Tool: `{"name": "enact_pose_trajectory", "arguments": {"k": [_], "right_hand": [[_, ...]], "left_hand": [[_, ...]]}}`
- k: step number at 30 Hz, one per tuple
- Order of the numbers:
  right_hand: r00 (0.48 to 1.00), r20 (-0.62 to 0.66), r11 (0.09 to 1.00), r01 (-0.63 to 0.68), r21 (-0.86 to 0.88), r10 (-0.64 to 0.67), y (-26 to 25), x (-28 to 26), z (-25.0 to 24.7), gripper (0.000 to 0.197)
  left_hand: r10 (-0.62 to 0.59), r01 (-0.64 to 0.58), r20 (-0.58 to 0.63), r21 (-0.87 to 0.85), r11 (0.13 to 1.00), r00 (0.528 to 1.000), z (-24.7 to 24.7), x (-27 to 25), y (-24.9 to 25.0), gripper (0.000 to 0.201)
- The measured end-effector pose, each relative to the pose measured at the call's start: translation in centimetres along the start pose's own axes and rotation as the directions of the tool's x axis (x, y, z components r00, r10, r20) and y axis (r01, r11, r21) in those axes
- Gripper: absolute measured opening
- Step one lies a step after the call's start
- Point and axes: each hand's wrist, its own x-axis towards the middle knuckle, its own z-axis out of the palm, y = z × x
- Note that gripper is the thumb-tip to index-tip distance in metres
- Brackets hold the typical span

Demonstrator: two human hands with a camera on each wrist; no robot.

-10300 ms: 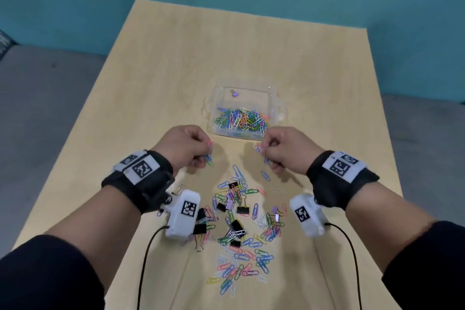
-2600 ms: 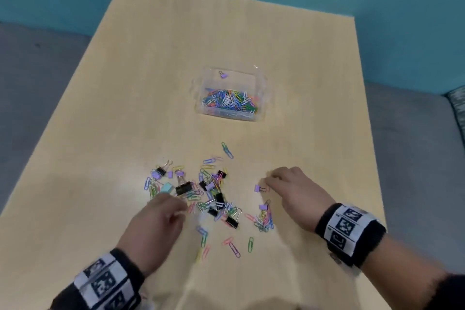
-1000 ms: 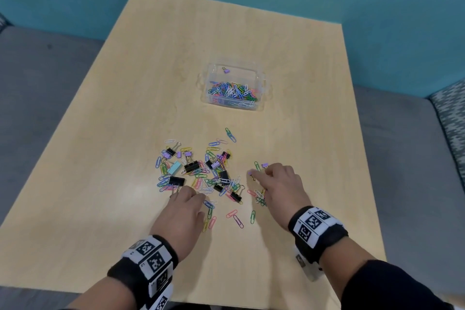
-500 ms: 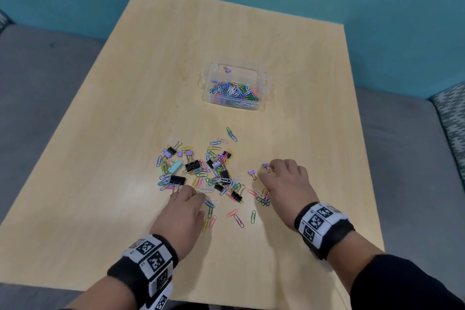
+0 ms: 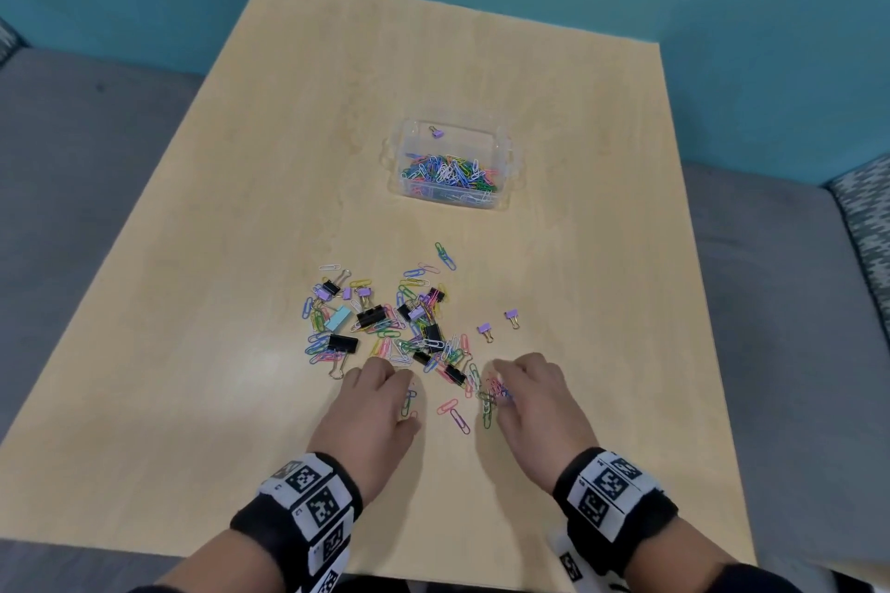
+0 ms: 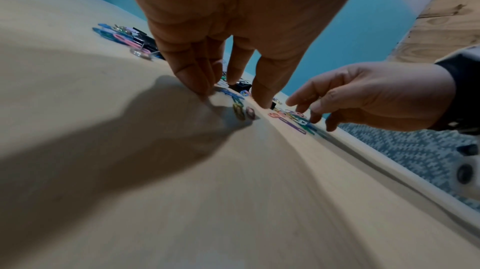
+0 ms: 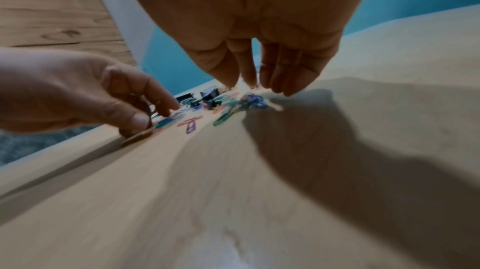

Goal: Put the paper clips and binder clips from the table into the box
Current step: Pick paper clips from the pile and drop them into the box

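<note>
**Clips on the bench, box part filled**

Teal walls and grey floor surround a pale wooden bench [image 5: 289, 159].

Item 1. Left hand [image 5: 371, 414]: palm down at the near edge of the scatter, fingertips [image 6: 192, 80] drawn together and touching the bench by a few paper clips [image 5: 409, 402]. Whether a clip is actually pinched cannot be told. Judged purpose: gathering loose clips for a pick-up.

Item 2. Right hand [image 5: 534, 404]: palm down just right of the left hand, fingers slightly apart and pointing down over a small bunch of clips [image 7: 249, 101] lying beside its thumb. Nothing visibly gripped; judged to be raking them into a heap.

Item 3. Scatter [image 5: 385, 327]: coloured paper clips mixed with black and purple binder clips, lying just beyond both hands. Two purple binder clips [image 5: 498, 325] sit apart, ahead of the right hand.

Item 4. Box [image 5: 503, 169]: clear plastic, open, well ahead of both hands. Holds a bed of coloured paper clips along its near side and one purple binder clip [image 5: 436, 131] at the far side. Judged partly done; most binder clips remain outside.
</note>
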Motion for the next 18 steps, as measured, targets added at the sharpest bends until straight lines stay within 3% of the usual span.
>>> {"name": "enact_pose_trajectory", "arguments": {"k": [3,6,10,12,18], "right_hand": [[0.995,0.068,0.997,-0.072,-0.039,0.074,0.6,-0.3,-0.2,0.061],[0.99,0.142,0.993,0.023,-0.113,-0.006,-0.4,-0.2,0.7,0.074],[0.996,0.082,0.996,0.051,-0.074,-0.045,-1.7,0.2,2.5,0.042],[0.998,0.039,0.993,0.059,-0.1,-0.055,-1.9,0.5,2.8,0.025],[0.996,0.034,0.988,0.092,-0.127,-0.088,-1.9,1.5,2.4,0.03]], "left_hand": [[-0.015,0.014,0.033,0.049,0.999,0.999,-0.1,-0.1,-0.3,0.058],[0.034,-0.037,0.032,0.096,0.995,0.999,0.3,0.3,0.2,0.048],[0.075,-0.082,0.053,0.134,0.988,0.996,0.8,1.1,1.1,0.026],[0.07,-0.082,0.08,0.157,0.984,0.994,0.9,1.5,1.3,0.024],[0.035,-0.057,0.125,0.179,0.982,0.992,0.3,2.6,2.8,0.033]]}}
